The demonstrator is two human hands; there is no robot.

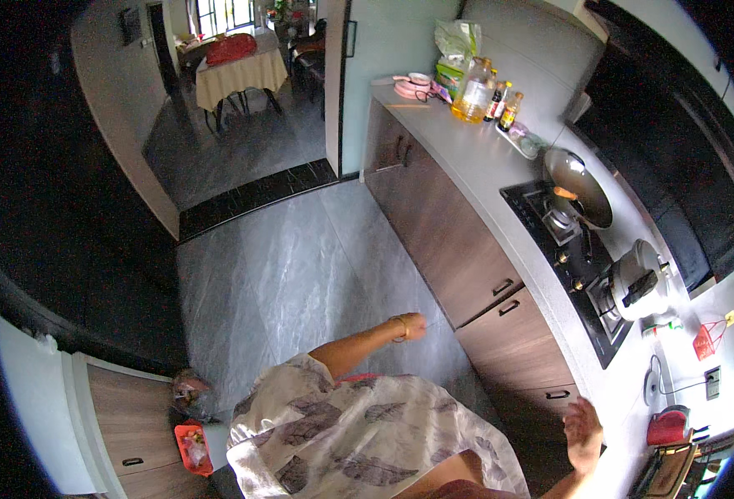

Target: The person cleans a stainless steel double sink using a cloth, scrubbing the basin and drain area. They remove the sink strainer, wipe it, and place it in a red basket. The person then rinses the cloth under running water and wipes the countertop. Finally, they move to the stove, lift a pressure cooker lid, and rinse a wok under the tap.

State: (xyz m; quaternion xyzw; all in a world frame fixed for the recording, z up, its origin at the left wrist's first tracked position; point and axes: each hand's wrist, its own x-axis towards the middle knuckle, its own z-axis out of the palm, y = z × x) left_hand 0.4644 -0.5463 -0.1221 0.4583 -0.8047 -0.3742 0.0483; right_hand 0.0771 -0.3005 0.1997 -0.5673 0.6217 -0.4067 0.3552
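My left hand [414,325], with a gold-coloured bracelet at the wrist, is held over the grey tiled floor in front of my body. Its fingers look curled together, and nothing shows in them. Over the front edge of the kitchen counter [545,280], at the lower right, my right hand [582,430] is raised with its fingers loosely apart and no object in it. Whether it touches the edge cannot be told. Brown cabinet doors [445,231] lie beneath the counter. The gas hob [563,262] carries a lidded wok [578,187] and a silver pot [638,287].
An oil jug [474,93], sauce bottles [509,112] and pink cookware [412,87] stand at the counter's far end. A red bin [194,448] is at lower left. A black threshold [258,198] leads to a room with a cloth-covered table [242,78].
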